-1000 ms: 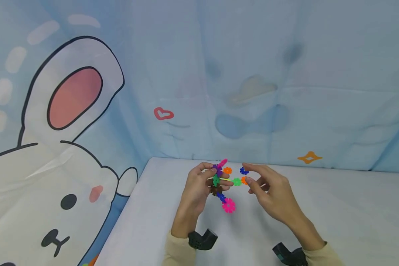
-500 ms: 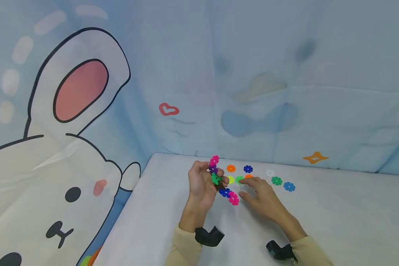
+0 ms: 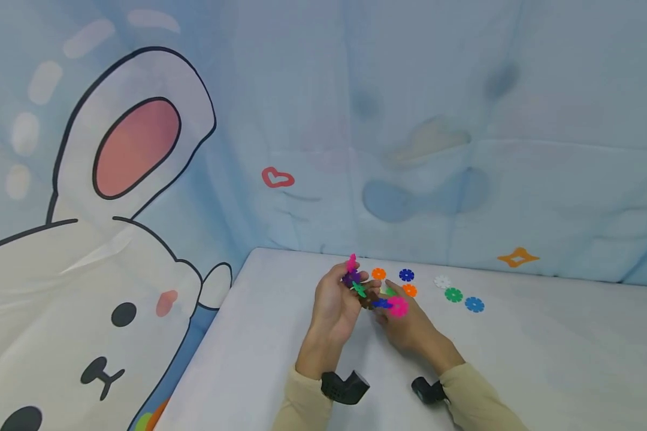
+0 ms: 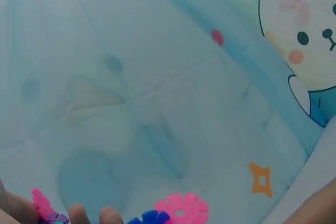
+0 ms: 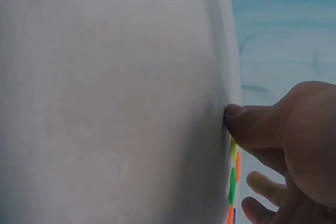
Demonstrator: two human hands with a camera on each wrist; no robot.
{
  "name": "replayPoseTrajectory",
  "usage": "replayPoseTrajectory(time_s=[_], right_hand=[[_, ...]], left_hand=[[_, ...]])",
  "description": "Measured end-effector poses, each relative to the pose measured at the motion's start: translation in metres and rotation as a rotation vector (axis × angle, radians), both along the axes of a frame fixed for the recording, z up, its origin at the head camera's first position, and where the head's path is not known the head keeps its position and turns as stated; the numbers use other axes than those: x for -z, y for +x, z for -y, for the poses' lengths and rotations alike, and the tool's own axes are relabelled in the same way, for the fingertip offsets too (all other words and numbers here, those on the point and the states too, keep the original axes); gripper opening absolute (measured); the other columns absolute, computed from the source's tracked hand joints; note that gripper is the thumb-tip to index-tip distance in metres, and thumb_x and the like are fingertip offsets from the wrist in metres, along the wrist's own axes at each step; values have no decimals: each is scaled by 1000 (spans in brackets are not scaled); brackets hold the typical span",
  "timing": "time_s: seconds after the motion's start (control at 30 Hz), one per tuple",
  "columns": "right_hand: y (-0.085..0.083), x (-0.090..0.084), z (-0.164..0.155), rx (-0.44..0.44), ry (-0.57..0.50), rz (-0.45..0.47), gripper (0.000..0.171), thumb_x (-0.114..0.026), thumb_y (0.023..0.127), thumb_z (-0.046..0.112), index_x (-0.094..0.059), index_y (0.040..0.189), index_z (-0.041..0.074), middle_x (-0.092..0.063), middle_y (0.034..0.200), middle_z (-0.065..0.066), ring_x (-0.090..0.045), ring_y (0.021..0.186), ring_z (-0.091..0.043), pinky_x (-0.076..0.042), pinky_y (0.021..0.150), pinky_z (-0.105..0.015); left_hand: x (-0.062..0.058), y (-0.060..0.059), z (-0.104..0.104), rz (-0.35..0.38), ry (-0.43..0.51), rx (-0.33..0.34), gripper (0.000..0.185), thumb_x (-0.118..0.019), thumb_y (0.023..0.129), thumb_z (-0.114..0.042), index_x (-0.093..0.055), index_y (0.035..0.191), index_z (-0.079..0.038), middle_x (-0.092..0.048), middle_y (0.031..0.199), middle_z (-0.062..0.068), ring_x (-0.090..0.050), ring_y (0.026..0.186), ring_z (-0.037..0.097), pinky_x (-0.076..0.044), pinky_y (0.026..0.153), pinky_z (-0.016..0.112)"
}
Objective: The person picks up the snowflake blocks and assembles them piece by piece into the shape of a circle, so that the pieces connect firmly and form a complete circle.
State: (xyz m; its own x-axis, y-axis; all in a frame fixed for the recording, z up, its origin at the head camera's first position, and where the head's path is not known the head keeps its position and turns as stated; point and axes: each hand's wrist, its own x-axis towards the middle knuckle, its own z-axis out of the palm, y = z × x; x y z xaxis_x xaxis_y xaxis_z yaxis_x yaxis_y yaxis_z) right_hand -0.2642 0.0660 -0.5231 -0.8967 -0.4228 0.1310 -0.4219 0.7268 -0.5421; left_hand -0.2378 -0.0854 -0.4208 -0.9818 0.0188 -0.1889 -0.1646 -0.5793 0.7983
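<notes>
My left hand [image 3: 354,285] grips a chain of joined snowflake discs [image 3: 368,296] just above the white table [image 3: 259,353]. The chain runs from a pink disc [image 3: 350,262] through purple, green, brown and blue ones to a larger pink disc [image 3: 398,306]. The left wrist view shows that large pink disc [image 4: 181,209] beside my fingertips [image 4: 79,215]. My right hand [image 3: 390,297] lies low under the chain's pink end, its fingers stretched toward loose discs. In the right wrist view its thumb [image 5: 233,116] presses the table, next to discs seen edge-on [image 5: 232,179].
Loose discs lie along the back of the table: orange [image 3: 378,273], blue [image 3: 407,275], orange [image 3: 409,290], white [image 3: 441,281], green [image 3: 453,294], blue [image 3: 474,304]. A blue cartoon-rabbit cloth [image 3: 129,179] hangs behind and to the left. The table's left edge drops off.
My right hand has come down from beside the chain to the table and slid left under it. My left hand has tilted the chain, so its pink end now lies over the right hand.
</notes>
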Motion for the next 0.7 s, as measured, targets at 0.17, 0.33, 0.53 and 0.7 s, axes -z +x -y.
replayPoseTrajectory(time_s=[0.17,0.33,0.53,0.7], right_hand=[[6,-2,0,15,47,0,24,-74,98,10,-77,121,2,-54,151,-30,-54,138,-51,-46,115,-65],[5,3,-2,43,-43,-22,7,-77,96,10,-79,101,6,-71,117,-16,-66,114,-37,-58,102,-56],[-3,14,-4,55,-166,-247,22,-89,79,-1,-79,98,5,-77,93,-7,-63,98,-29,-57,95,-53],[-4,16,-7,97,-139,-275,49,-95,75,3,-77,120,3,-77,120,-15,-60,114,-37,-57,97,-55]], left_hand=[[2,0,-1,14,31,19,21,-38,110,-19,-48,118,-3,-59,98,12,-62,90,29,-57,90,34],[3,1,-2,10,20,45,23,-40,109,-19,-47,121,-1,-58,92,9,-63,87,27,-57,89,35],[1,2,2,-10,-4,50,20,-40,109,-21,-49,118,-4,-55,86,5,-59,85,24,-54,89,38],[-2,1,6,-26,-19,29,19,-40,109,-21,-51,115,-7,-54,87,4,-55,84,23,-53,87,39]])
